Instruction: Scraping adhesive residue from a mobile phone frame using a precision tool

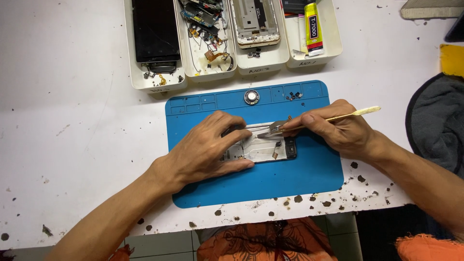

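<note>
An opened phone frame (263, 147) lies on a blue work mat (251, 186) in the middle of the white table. My left hand (208, 150) rests over the frame's left end and pins it to the mat. In my right hand (338, 130) is a thin cream-coloured pry tool (360, 113). Its tip points left at a small metal part (276, 127) over the frame's upper edge.
Several white trays stand behind the mat: one (137, 79) with a dark screen panel, one (191, 67) with small boards and cables, one (263, 62) with a gold phone frame, one (333, 46) with a yellow glue tube. A round speaker (251, 97) and small screws (293, 95) sit in the mat's top slots. Dark cloth (437, 125) lies at the right.
</note>
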